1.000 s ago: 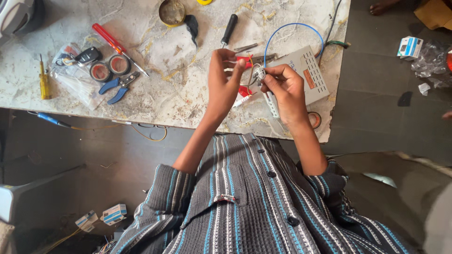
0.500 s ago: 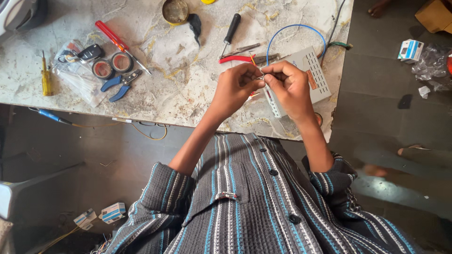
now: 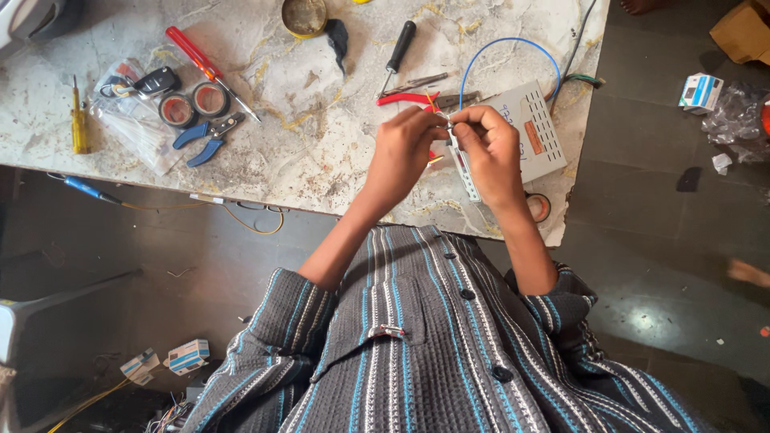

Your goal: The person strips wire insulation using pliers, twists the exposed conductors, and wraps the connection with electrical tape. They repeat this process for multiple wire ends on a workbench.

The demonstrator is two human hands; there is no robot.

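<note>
We see two hands working together on a small part above a marble table.

The left hand (image 3: 401,152) and the right hand (image 3: 491,152) meet over the table (image 3: 305,152), and their fingertips pinch a small pale part (image 3: 447,123) between them; it is too small to say what it is. A blue wire (image 3: 501,46) rises from this place and makes a loop. Just beside the right hand lies a grey metal box (image 3: 539,132). Red-handled pliers (image 3: 405,99) lie near the left hand. Further to the left we see a red screwdriver (image 3: 192,48), two tape rolls (image 3: 193,104) and blue-handled cutters (image 3: 204,136), well apart from the hands.
</note>
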